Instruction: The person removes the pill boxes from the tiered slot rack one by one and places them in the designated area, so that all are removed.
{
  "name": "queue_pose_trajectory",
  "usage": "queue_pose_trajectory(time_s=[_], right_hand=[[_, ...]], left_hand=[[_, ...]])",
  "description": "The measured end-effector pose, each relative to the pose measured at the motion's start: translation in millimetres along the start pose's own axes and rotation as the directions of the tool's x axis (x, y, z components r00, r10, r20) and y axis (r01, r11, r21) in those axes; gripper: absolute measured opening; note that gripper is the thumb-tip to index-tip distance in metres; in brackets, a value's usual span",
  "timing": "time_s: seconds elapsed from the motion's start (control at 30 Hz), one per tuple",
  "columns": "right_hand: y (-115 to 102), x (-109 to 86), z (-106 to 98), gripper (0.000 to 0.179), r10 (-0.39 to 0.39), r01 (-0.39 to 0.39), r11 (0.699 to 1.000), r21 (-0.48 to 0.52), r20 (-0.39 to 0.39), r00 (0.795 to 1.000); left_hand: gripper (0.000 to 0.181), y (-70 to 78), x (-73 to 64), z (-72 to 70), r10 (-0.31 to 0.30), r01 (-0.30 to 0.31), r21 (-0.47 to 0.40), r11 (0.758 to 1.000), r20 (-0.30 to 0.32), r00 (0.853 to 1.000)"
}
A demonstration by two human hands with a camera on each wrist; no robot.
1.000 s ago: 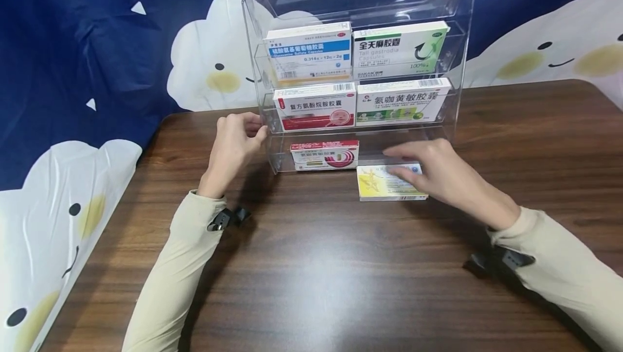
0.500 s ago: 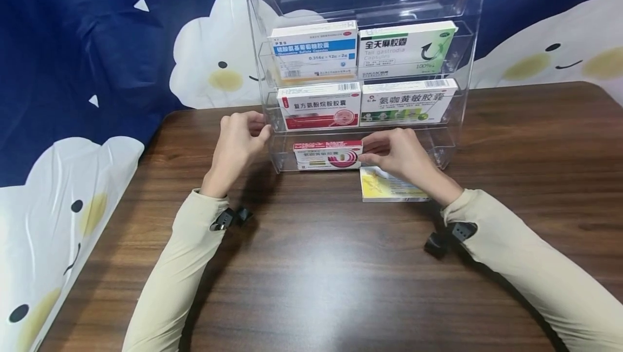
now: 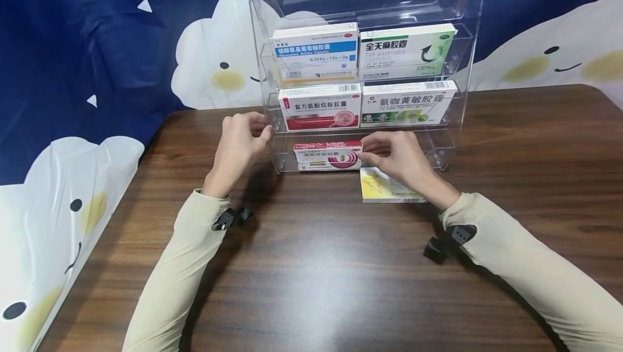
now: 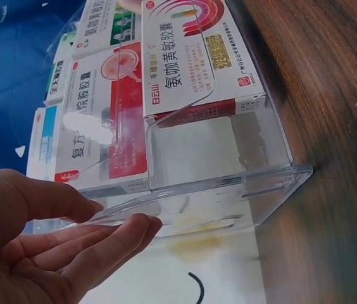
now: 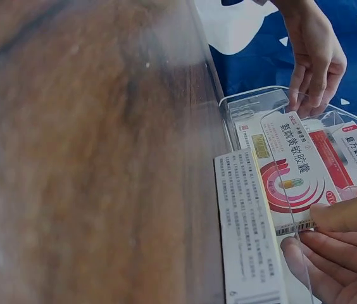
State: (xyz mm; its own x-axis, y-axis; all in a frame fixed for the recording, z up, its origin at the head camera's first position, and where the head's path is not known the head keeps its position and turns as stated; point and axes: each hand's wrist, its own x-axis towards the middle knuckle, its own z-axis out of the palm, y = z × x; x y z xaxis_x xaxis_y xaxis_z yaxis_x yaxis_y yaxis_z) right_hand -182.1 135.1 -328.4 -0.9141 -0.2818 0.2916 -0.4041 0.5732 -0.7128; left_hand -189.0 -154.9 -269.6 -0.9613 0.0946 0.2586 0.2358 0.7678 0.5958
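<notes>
A clear acrylic tiered rack [image 3: 464,60] stands at the back of the table. My left hand [image 3: 238,141] pinches its left side panel [image 4: 197,185] between thumb and fingers. In the lowest tier, toward the left, sits a red-and-white medicine box [image 3: 328,158]. My right hand [image 3: 401,154] pinches the right end of this box, thumb at its front corner; the right wrist view shows the fingers [image 5: 337,250] beside that end. Below the right hand, a yellow-and-white medicine box [image 3: 377,192] lies flat against the rack's front, partly covered by the hand.
Upper tiers hold a blue-and-white box [image 3: 315,53], a green-and-white box [image 3: 408,52], a red-banded box [image 3: 319,107] and a white box with a green strip [image 3: 409,104]. A patterned blue curtain [image 3: 112,33] hangs behind the brown table [image 3: 311,265].
My right hand has moved left from above the yellow box to the red-and-white box's right end, and stays there over the last half second. The left hand keeps its place at the rack.
</notes>
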Motion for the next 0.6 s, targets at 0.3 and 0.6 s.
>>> queue_pose_trajectory(time_s=[0.3,0.6], right_hand=[[-1.3,-2.0,-1.6,0.021,-0.012,0.011,1.000,-0.025,-0.037,0.999],[-3.1,-3.5,-7.3,0.024,-0.017,0.015,0.999,-0.040,-0.061,0.998]], left_hand=[[0.023,-0.8,-1.0,-0.8,0.010,-0.010,0.004,1.000,0.004,1.000],[0.023,-1.9,0.3,1.1,0.006,-0.006,0.001,1.000,0.005,1.000]])
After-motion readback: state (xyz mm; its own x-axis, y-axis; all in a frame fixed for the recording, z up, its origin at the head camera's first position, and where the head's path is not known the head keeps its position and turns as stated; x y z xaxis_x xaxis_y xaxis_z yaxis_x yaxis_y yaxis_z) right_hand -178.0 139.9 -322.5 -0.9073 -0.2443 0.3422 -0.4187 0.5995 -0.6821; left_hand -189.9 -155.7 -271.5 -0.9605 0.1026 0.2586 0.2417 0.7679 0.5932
